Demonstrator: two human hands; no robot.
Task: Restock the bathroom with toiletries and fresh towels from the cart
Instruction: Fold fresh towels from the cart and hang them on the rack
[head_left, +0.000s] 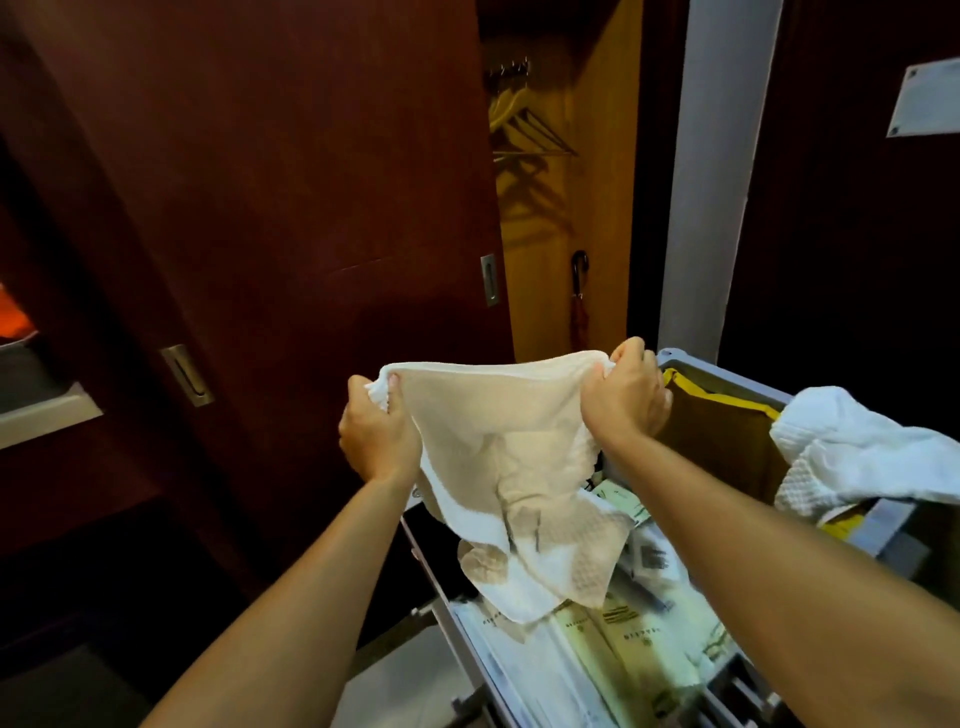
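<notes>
Towel (498, 447) hangs spread above the cart (727, 374), its lower end drooping onto the paper packets (613, 639) in the tray. Left hand (376, 434) and right hand (626, 395) each pinch a top corner, fingers clamped on cloth. Likely step: shaking it out for folding; next, bring the corners together evenly.

— Position of the towel (498, 447)?
— Held above the cart (691, 364), stretched between the left hand (376, 436) and the right hand (626, 397), lower part hanging into the tray of packets (613, 639).
— Right of that?
— The cart's bag (727, 441), with more linen (857, 447) draped over its right rim.
— Behind?
— Sliding door (291, 182) to the left; open closet beyond, hangers (524, 119) above, umbrella (578, 301) below.
</notes>
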